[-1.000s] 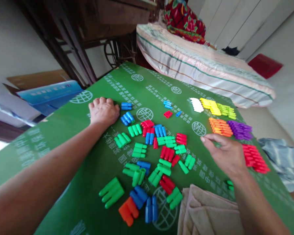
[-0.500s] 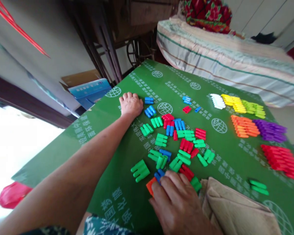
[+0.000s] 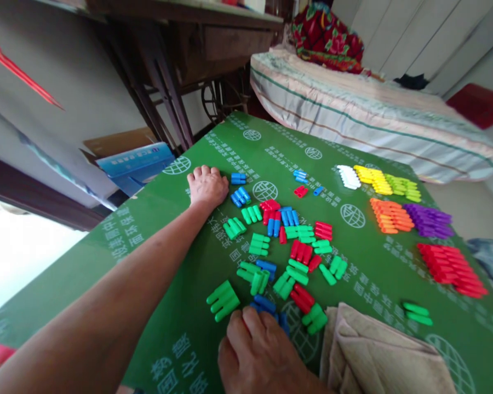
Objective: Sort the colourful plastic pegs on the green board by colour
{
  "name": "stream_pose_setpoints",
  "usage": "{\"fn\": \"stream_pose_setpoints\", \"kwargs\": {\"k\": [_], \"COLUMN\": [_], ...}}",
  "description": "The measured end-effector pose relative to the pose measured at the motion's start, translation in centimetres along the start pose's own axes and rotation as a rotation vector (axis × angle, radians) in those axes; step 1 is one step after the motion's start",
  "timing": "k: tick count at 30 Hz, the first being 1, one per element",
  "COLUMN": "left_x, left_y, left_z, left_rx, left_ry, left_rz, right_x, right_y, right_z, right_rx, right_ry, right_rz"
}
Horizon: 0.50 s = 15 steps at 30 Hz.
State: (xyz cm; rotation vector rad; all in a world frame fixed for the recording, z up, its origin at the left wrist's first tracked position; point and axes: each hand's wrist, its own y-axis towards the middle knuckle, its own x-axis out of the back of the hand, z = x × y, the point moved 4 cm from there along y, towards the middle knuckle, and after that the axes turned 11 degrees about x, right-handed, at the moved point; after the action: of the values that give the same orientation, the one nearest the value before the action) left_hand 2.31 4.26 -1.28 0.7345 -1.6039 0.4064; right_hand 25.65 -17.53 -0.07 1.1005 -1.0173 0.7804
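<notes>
My left hand (image 3: 207, 187) rests on the green table (image 3: 197, 219) with its fingers curled, beside a small blue bundle (image 3: 238, 179). At the bottom centre is my right hand (image 3: 263, 353), its fingers bent down and pressed together at blue pieces (image 3: 264, 303); anything beneath them is hidden. Left of it lies a green joined piece (image 3: 223, 300). Green, red and blue tube-like pieces are scattered ahead, among them a red group (image 3: 301, 252) and a green group (image 3: 259, 244). Red and green pieces (image 3: 314, 318) lie right of my right hand.
On the right are sorted groups: white (image 3: 349, 177), yellow (image 3: 373, 179), lime (image 3: 402, 187), orange (image 3: 391, 215), purple (image 3: 428, 220) and red (image 3: 452, 269). A folded brown cloth (image 3: 382, 353) covers the near right, by two green pieces (image 3: 418, 313). A bed (image 3: 353, 109) stands beyond.
My right hand has shifted left and toward me, uncovering blue, red and green pieces. The orange piece at its fingers is no longer visible. The view has tilted; my left hand stays in place.
</notes>
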Motion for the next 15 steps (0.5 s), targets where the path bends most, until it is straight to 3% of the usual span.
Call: {"fn": "stream_pose_setpoints", "kwargs": {"k": [3, 6, 11, 15], "left_x": [0.1, 0.2, 0.4, 0.7], "left_y": [0.1, 0.2, 0.3, 0.3], "left_z": [0.0, 0.0, -0.1, -0.1], "left_rx": [0.003, -0.004, -0.012, -0.022], "left_ry": [0.001, -0.008, -0.009, 0.011], "left_rz": [-0.002, -0.001, 0.008, 0.014], "right_x": [1.2, 3.9, 7.8, 7.4], "right_y": [0.2, -0.4, -4.8, -9.1], "right_z": [-0.3, -3.4, -14.8, -22.3], "right_rx": [0.019, 0.018, -0.290, -0.399], "right_ry": [0.045, 0.157, 0.074, -0.026], "right_rz": [-0.027, -0.004, -0.104, -0.064]}}
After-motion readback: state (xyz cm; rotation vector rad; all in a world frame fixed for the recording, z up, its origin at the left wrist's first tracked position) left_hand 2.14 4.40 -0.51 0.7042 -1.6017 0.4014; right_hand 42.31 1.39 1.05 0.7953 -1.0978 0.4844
